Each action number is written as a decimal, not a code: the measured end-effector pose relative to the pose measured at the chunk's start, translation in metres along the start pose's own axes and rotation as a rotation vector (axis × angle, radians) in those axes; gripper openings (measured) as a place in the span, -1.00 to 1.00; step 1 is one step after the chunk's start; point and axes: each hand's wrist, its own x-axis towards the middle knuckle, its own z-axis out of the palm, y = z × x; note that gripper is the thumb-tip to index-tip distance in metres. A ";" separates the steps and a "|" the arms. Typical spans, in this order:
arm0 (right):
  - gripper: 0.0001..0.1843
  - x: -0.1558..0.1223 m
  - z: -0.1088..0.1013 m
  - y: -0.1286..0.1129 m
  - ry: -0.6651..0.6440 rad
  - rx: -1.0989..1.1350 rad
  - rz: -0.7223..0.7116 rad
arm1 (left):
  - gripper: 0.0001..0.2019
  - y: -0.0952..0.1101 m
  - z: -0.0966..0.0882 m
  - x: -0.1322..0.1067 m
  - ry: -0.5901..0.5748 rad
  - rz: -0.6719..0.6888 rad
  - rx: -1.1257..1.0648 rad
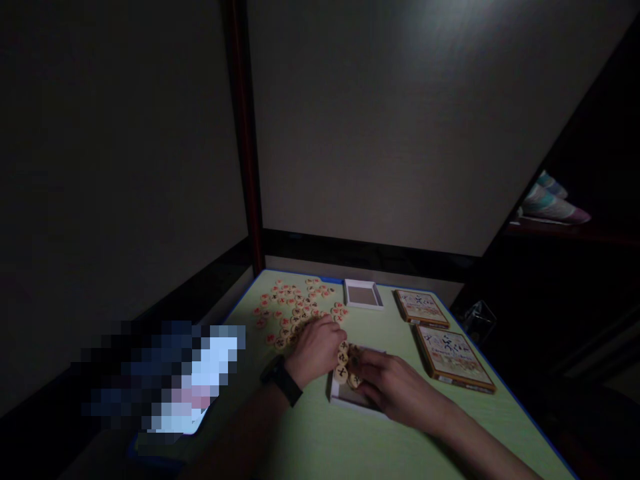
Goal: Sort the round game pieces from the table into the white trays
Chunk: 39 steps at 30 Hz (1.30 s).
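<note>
Round wooden Chinese chess pieces (300,310) with red and black characters lie spread over the left and back of the table. At the near edge of this spread is my left hand (320,343), its fingers curled downward and closed; whatever they hold is hidden. A shallow white box tray (357,400) lies just right of it, with several black-character pieces (342,373) along its left side. My right hand (385,380) reaches over this tray from the right, thumb and fingers closed around Chinese chess pieces (355,381) there. The hand covers much of the tray's inside.
A second white box tray (364,295) sits at the back. Two printed box lids (423,308) (454,357) lie along the right side of the green table (400,447). A bright, pixelated screen-like object (213,367) is at the left edge. Walls stand behind and left.
</note>
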 end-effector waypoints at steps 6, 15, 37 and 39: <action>-0.72 0.000 0.000 -0.003 -0.009 0.048 0.087 | -0.84 0.000 0.000 0.000 0.006 0.009 0.012; -0.82 0.004 0.001 -0.008 -0.046 -0.041 0.129 | -0.84 0.003 -0.005 0.000 -0.024 -0.011 0.016; -0.91 -0.002 -0.022 0.024 0.125 0.143 0.323 | -0.85 0.000 0.000 0.000 0.009 0.002 0.014; -0.90 -0.002 -0.021 0.034 0.132 0.116 0.370 | -0.86 0.000 0.000 0.000 0.007 0.002 0.012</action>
